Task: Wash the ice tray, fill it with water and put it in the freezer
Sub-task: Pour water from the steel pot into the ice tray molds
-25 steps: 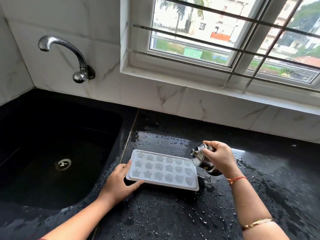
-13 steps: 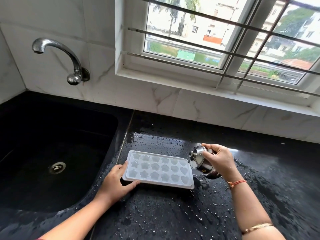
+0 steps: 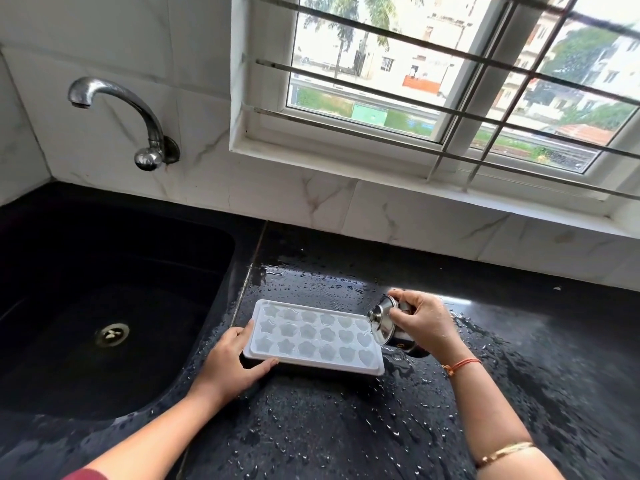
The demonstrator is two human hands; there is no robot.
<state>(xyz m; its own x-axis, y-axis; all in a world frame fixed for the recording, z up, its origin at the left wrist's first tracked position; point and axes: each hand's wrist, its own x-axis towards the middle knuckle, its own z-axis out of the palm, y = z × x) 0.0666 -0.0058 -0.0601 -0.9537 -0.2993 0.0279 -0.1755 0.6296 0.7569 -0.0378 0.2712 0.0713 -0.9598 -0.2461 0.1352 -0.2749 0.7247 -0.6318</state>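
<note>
Head view: white plastic ice tray with star and heart cups (image 3: 311, 336) on wet black counter (image 3: 346, 427), just right of black sink (image 3: 104, 271). Left hand (image 3: 227, 365) holds sink-side corner. Right hand (image 3: 424, 323) grips small shiny steel pot (image 3: 384, 323), tipped over far end. Fast pour may splash out; wet pot may slip.

No writing can be read at this kitchen counter. Beyond the window (image 3: 266, 98), a green board (image 3: 369, 114) and an orange panel (image 3: 420, 85) on the buildings outside are too blurred to show any letters. The white ice tray (image 3: 311, 332) carries only moulded stars and hearts, and the tilted steel vessel (image 3: 384, 325) shows no legible stamp or brand.
</note>
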